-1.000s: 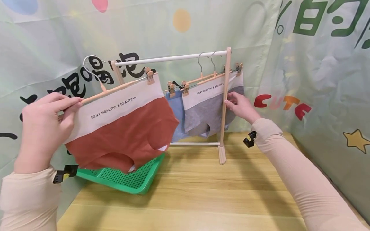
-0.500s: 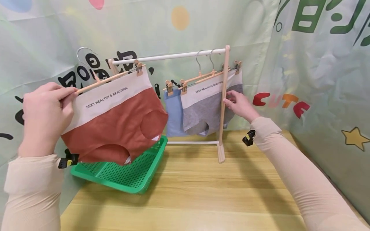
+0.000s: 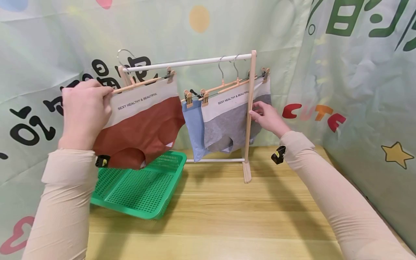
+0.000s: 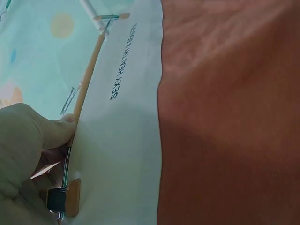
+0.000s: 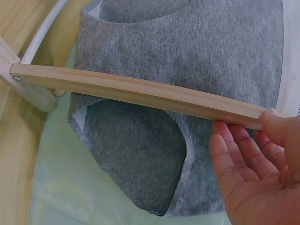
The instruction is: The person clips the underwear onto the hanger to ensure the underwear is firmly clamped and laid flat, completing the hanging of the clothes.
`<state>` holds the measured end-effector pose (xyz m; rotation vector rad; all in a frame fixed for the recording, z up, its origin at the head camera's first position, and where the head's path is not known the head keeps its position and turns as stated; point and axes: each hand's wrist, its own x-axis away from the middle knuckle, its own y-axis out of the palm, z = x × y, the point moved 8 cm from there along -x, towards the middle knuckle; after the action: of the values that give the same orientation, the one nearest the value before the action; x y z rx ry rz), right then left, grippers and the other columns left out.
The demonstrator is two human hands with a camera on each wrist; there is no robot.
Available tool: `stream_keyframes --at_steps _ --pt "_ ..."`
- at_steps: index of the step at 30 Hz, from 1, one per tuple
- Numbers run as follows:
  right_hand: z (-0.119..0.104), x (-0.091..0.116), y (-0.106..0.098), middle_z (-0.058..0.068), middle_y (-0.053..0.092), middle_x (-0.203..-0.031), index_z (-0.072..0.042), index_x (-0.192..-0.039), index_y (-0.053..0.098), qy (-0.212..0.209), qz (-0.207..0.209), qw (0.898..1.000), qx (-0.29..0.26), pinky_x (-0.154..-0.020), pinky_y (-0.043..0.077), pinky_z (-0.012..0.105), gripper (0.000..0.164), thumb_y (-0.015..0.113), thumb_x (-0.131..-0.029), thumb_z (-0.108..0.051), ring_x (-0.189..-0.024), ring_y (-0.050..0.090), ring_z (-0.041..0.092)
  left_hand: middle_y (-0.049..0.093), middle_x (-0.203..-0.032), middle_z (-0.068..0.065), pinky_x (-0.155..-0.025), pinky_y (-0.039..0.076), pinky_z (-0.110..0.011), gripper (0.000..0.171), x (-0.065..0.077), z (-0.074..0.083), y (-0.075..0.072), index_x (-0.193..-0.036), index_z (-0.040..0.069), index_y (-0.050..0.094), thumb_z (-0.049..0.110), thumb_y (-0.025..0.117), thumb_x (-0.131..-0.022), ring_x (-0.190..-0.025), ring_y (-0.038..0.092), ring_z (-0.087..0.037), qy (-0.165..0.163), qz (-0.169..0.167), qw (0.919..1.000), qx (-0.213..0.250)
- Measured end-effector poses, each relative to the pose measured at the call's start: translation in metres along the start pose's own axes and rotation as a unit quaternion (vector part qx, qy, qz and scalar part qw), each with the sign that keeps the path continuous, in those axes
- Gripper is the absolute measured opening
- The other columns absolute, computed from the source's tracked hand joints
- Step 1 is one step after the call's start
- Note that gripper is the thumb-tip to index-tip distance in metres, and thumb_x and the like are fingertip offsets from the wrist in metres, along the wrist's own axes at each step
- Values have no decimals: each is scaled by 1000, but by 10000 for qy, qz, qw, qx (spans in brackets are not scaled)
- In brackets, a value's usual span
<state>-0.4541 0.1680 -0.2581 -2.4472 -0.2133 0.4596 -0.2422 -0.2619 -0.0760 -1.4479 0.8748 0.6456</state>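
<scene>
My left hand (image 3: 86, 112) pinches the left end of a wooden clip hanger (image 3: 138, 85). Rust-red underpants (image 3: 139, 133) with a white printed waistband hang from it, slightly tilted. The hanger's metal hook (image 3: 121, 54) appears beside the left end of the rack's white rail (image 3: 188, 63); whether they touch I cannot tell. At the right, my right hand (image 3: 268, 117) holds the rack's wooden post (image 3: 250, 108), thumb and fingers on it in the right wrist view. Grey underpants (image 3: 224, 126) and blue underpants (image 3: 194, 126) hang on hangers at the rail's right end.
A green plastic basket (image 3: 165, 202) stands on the wooden table (image 3: 211, 216), below the red underpants. Behind and at the right hangs a printed pale-green cloth backdrop (image 3: 279, 32). The rack's foot (image 3: 247, 172) rests on the table.
My left hand has carried the hanger with the red underpants forward and to the right, bringing its hook near the rail. The blue underpants swing a little. My right hand stays on the post.
</scene>
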Motion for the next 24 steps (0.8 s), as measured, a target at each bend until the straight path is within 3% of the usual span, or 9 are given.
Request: stream_keyframes --at_steps 8,14,17,18,24 --pt "-1 1 -1 33 63 -142 3 -152 46 15 8 10000 21 -107 57 53 49 54 -113 -26 -127 68 46 72 -99 -21 -85 41 -66 24 -18 37 28 -111 3 82 8 59 -105 -100 65 -46 124 -292 9994 101" --pt "3 0 0 32 63 -143 2 -153 45 77 13 10000 -2 -108 56 55 48 54 -114 -24 -128 67 46 72 -99 -20 -85 44 -65 28 -31 63 49 -101 3 82 3 54 -105 -99 65 -44 285 -418 9987 -91" --pt "4 0 0 32 62 -143 2 -153 45 91 16 10000 15 -108 55 55 48 53 -114 -24 -127 67 45 73 -100 -19 -87 45 -65 27 -37 71 63 -103 3 82 -1 55 -102 -98 66 -43 325 -433 9984 -158" --pt "4 0 0 32 62 -143 3 -154 45 97 18 10000 13 -108 55 55 48 53 -114 -24 -128 67 46 74 -100 -19 -95 46 -66 26 -38 74 67 -104 3 82 -1 57 -102 -98 66 -43 345 -415 9984 -160" --pt "2 1 0 32 63 -142 3 -152 46 32 51 10000 -9 -106 57 53 47 54 -114 -23 -127 68 46 73 -97 -19 -94 48 -64 25 -43 83 91 -106 3 83 -3 60 -99 -95 66 -42 374 -323 9988 -55"
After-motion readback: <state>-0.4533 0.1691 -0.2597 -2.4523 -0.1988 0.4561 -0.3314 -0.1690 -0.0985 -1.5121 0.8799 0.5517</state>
